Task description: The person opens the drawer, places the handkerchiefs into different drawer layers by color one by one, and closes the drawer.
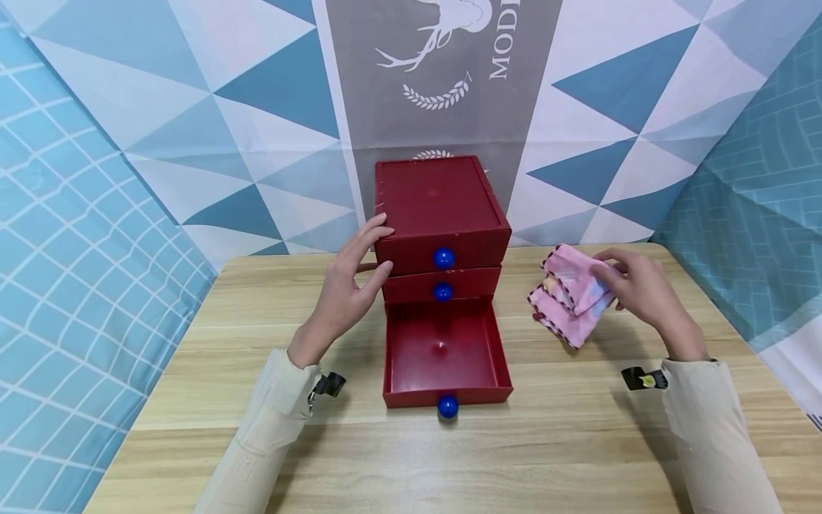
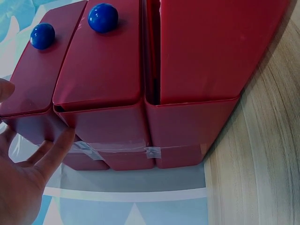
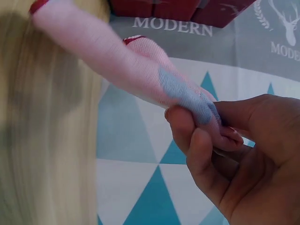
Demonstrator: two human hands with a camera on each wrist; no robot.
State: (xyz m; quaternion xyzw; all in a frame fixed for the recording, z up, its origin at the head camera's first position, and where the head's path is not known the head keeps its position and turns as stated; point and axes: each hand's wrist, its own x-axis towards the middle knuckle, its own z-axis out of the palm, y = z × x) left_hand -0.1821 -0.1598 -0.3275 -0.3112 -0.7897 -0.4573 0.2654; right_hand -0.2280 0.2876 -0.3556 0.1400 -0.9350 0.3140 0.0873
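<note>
A dark red drawer unit (image 1: 442, 196) with blue round knobs stands mid-table, three drawers high. Its bottom drawer (image 1: 439, 357) is pulled out, and nothing lies in it. My left hand (image 1: 343, 296) touches the unit's left side near the top drawer, fingers spread and only slightly bent. In the left wrist view, the fingertips of that hand (image 2: 28, 173) reach the unit's side wall. To the right, my right hand (image 1: 642, 289) pinches one corner of a folded pink towel (image 1: 571, 300) with patterned edging. The right wrist view shows thumb and fingers on the towel (image 3: 122, 70), which hangs over toward the table.
The wooden table (image 1: 578, 442) carries the unit and runs back to a wall cloth with triangles (image 1: 276, 93). Blue patterned sheets hang at the left (image 1: 83, 271) and right (image 1: 758, 214). Clear tape (image 2: 152, 152) crosses the unit's side.
</note>
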